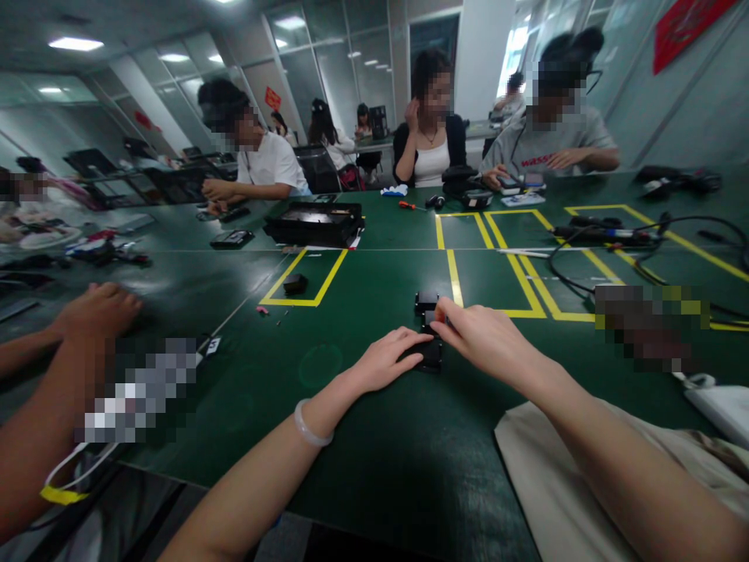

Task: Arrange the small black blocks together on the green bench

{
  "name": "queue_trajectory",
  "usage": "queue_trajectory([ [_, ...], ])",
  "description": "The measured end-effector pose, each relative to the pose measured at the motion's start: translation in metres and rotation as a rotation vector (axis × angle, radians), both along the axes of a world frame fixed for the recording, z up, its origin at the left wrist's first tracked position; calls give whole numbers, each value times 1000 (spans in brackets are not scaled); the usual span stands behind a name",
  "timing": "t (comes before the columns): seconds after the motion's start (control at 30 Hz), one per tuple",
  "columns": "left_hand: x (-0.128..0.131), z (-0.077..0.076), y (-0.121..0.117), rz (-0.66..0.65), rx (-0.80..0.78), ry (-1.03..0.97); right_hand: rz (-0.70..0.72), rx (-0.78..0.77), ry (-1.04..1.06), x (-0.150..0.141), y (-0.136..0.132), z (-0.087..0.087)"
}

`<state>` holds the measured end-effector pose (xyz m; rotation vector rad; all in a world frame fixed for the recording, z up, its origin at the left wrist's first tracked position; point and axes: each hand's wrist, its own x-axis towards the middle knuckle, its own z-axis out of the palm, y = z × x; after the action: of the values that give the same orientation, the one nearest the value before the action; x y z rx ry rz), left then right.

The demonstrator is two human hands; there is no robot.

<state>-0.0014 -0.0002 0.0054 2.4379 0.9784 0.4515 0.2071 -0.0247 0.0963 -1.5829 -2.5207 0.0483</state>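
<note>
Green tabletop (pixel 403 460) bears black parts (pixel 431 357), left hand (pixel 386 361) outstretched against them, right hand (pixel 483 334) curled over; whether fingers grip is unclear. Uneven pressure could skew them.

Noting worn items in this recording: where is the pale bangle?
In the head view, left of centre, the pale bangle circles the person's left wrist, below and left of the left hand.

Dim, cool room light; soft, wide-angle blur.
Ceiling panels (pixel 76 44) and a bright window (pixel 517 40) glow behind; pale glare sits on the tabletop (pixel 374 453) toward its left and near edges; pixelated blocks (pixel 143 390) mask patches; outer margins stretch and smear.
</note>
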Motion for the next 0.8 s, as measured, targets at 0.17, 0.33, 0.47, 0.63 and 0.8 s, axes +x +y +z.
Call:
queue_trajectory([
  [0.17,0,1,-1,-2,1,1,28,-9,17,0,0,-1],
  [0.33,1,1,-1,2,9,0,64,-34,77,2,-1,-1],
  [0.47,1,0,0,8,11,0,49,-24,62,-1,-2,0],
  [0.63,1,1,0,3,7,8,43,-23,7,0,0,-1],
  [0.8,1,1,0,2,7,1,99,-52,61,2,-1,-2],
])
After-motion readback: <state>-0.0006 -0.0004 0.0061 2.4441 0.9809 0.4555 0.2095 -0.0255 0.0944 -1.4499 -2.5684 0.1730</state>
